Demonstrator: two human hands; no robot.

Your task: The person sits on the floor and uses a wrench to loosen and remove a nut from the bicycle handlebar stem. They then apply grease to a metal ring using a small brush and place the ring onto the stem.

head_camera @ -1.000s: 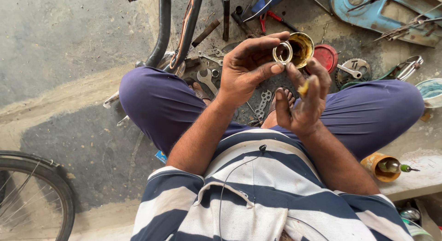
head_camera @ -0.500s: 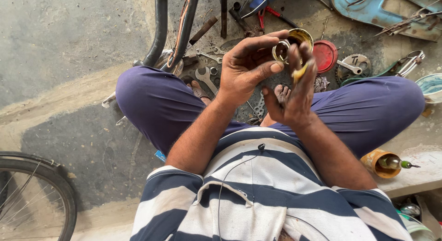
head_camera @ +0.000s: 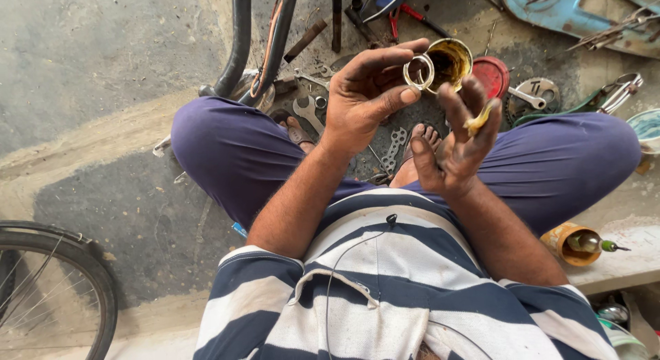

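My left hand (head_camera: 368, 92) pinches a small round metal bearing ring (head_camera: 419, 72) between thumb and fingers, raised over my lap. My right hand (head_camera: 457, 143) is beside it, fingers spread and curled, with a dab of yellow grease (head_camera: 479, 119) on a fingertip. Just beyond both hands an open tin of yellow-brown grease (head_camera: 450, 61) stands on the ground, with its red lid (head_camera: 491, 75) next to it. I sit cross-legged in purple trousers and a striped shirt.
Spanners (head_camera: 306, 112), a flat multi-hole wrench (head_camera: 395, 148), pliers and other tools lie on the ground between my knees. A bicycle frame tube (head_camera: 275, 40) rises at the back, a wheel (head_camera: 58, 291) lower left, an oil can (head_camera: 574, 243) lower right.
My right hand has drawn back from the ring toward my lap, still carrying grease on the finger. My left hand keeps holding the ring in about the same place.
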